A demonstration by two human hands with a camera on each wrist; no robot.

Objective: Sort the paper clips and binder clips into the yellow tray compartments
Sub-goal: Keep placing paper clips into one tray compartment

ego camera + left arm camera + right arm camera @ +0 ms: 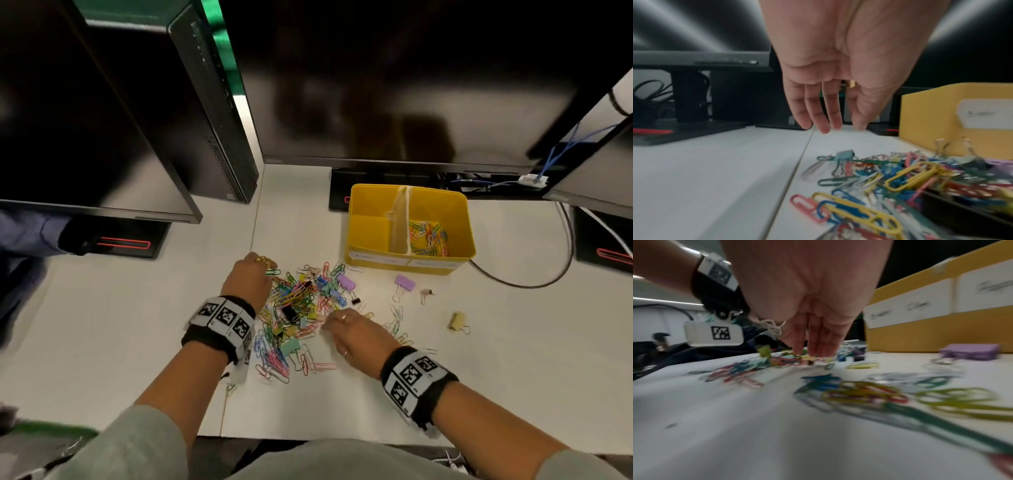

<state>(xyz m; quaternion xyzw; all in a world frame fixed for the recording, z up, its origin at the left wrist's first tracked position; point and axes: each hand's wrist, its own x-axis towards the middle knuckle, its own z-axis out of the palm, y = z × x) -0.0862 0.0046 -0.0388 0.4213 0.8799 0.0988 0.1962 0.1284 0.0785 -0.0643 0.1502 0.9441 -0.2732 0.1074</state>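
Observation:
A mixed pile of coloured paper clips and small binder clips (298, 308) lies on the white desk in front of the yellow tray (352, 240). The tray's right compartment holds paper clips (428, 238); its left one looks empty. My left hand (269, 270) hovers at the pile's far left edge with fingers (818, 116) hanging straight and nothing in them; a green paper clip (273, 272) lies by the fingertips. My right hand (327, 323) touches the pile's right edge with straight fingertips (813, 352). Purple binder clips (405, 282) and a beige one (457, 322) lie apart to the right.
Dark monitors (394, 85) stand behind the tray and at the left, with a computer tower (219, 137) between them. Black stands with red marks (123, 244) sit on the desk. A black cable (534, 284) curves right of the tray. The desk's front edge (308, 438) is close.

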